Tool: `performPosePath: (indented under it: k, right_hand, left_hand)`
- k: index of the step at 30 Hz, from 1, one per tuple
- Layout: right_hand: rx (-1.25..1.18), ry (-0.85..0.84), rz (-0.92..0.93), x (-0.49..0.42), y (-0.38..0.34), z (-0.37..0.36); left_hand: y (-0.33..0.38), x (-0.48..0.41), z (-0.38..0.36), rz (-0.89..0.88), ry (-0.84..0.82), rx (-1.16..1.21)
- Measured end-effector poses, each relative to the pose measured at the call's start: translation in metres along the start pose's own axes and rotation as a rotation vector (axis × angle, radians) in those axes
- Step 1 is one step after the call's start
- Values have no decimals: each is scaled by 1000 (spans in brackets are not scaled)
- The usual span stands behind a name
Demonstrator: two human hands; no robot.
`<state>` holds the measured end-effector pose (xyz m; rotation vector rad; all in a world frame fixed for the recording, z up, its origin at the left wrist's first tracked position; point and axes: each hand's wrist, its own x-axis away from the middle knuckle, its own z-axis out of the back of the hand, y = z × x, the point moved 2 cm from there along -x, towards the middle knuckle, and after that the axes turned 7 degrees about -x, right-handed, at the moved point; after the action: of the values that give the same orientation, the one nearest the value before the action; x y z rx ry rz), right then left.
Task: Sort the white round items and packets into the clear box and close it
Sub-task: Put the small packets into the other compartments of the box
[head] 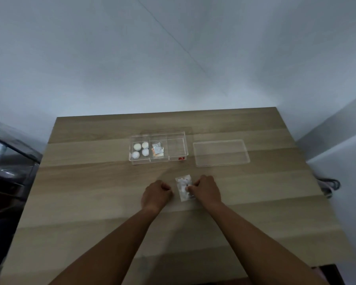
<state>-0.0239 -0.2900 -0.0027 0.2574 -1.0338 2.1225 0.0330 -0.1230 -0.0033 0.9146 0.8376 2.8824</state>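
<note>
- A person's right hand (206,190) pinches the right edge of a small clear packet (184,188) lying flat on the wooden counter (90,182), fingertips closed on the film.
- The left hand (156,194) rests just beside the packet's left edge, curled into a loose fist and holding nothing.
- Beyond the hands sits the clear box (158,148), open, with three compartments: four white rounds (140,150) fill the left one, other packets (158,150) lie in the middle one, and the right one looks bare.
- The lid (221,152) lies flat on the counter just to the right of the box, apart from it.
- The packet appears light, thin and limp; its film is likely slick and may sag or slip if pinched at one corner only, so a hold across an edge or under the middle would suit it better.
- Its contents are too blurred to make out.
- The lid looks stiff and light, best taken by its long edges.
</note>
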Motion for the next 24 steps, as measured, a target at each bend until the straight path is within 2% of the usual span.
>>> performPosePath:
  k: [6,10,13,24]
  right_hand:
    - [102,-2,-21,0,-5,-8]
    - [116,-9,38,2,-7,-14]
    - [40,13,56,3,-6,-15]
    - [-332,84,-64,-6,24,8]
  left_hand:
    - [8,3,-5,23,15,-15]
    - [11,5,-7,59,22,-32]
    - [13,5,-9,53,23,-55]
    - [24,-5,-9,-52,76,-150]
